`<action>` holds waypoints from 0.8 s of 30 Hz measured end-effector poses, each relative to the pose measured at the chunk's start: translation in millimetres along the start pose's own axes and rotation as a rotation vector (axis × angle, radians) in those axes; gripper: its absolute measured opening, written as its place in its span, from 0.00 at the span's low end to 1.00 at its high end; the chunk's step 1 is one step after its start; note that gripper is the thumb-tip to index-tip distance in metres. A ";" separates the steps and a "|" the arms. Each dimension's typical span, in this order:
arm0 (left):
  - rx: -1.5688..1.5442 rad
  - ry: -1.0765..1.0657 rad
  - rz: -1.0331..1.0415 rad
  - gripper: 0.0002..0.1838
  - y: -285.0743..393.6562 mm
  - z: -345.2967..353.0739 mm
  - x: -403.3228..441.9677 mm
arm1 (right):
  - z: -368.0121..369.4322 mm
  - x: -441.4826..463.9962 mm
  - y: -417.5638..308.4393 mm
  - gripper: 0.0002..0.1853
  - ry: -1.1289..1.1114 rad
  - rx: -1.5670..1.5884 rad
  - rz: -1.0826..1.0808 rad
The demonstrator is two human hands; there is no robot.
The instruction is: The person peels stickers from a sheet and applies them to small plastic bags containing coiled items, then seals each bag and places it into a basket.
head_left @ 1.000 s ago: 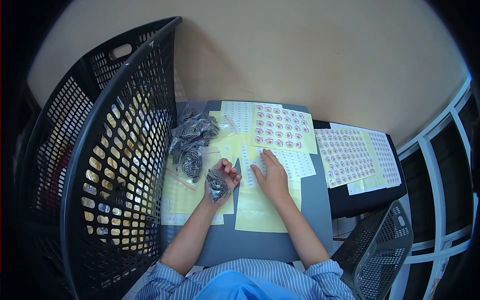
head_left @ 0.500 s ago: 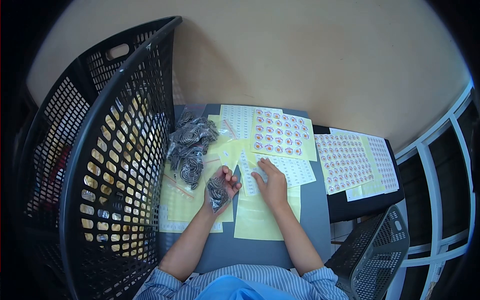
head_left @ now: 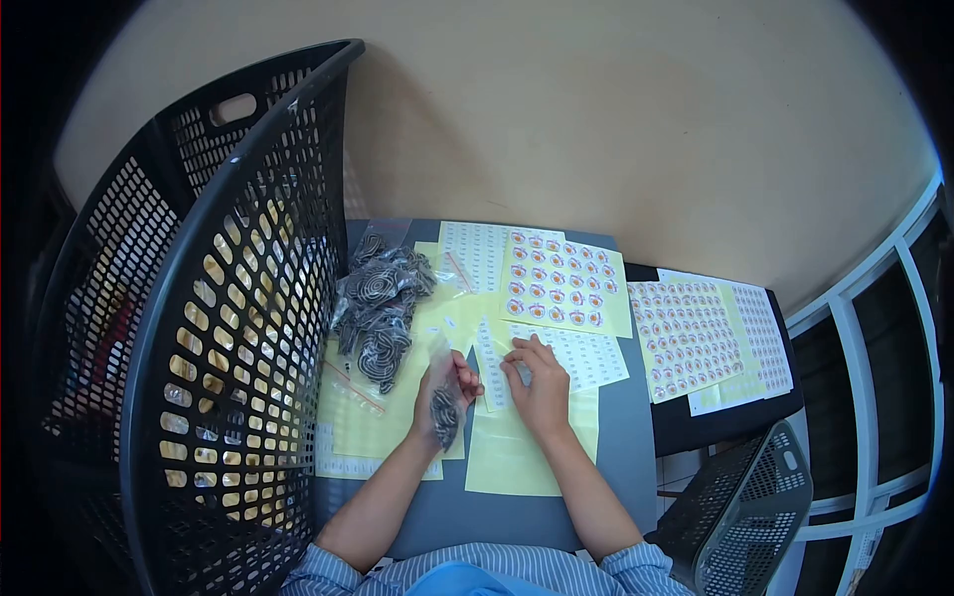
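Now the left grip [head_left: 426, 397] holds a clear bag of dark coils [head_left: 444, 415] tilted on edge, where half a second ago it lay face-up in the palm; that suggests the bag is being turned rather than merely cradled. Just to its right, the right grip [head_left: 540, 390] has narrowed, thumb and fingertips drawn closer above the white printed sheet [head_left: 591, 360]; I cannot tell whether anything is pinched. Beyond the left grip, the bag heap [head_left: 383, 298] lies unchanged on the bench [head_left: 482, 519], as does the round-sticker sheet [head_left: 566, 280] beyond the right grip.
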State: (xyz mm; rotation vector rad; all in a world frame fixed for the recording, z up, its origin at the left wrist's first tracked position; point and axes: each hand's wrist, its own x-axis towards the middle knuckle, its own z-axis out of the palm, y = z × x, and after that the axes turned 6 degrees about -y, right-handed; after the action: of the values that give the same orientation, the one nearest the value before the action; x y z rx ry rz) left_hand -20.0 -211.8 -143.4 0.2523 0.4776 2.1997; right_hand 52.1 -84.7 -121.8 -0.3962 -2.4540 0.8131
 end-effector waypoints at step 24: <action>0.505 0.115 0.037 0.15 -5.5 17.5 -5.1 | -11.2 6.5 -30.2 0.05 -0.077 0.305 0.172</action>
State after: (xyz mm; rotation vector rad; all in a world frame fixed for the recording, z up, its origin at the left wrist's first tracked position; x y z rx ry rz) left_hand -7.0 -208.3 -129.9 0.4050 1.0996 2.1048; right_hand 49.7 -100.2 -93.0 -0.4717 -2.3353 1.2753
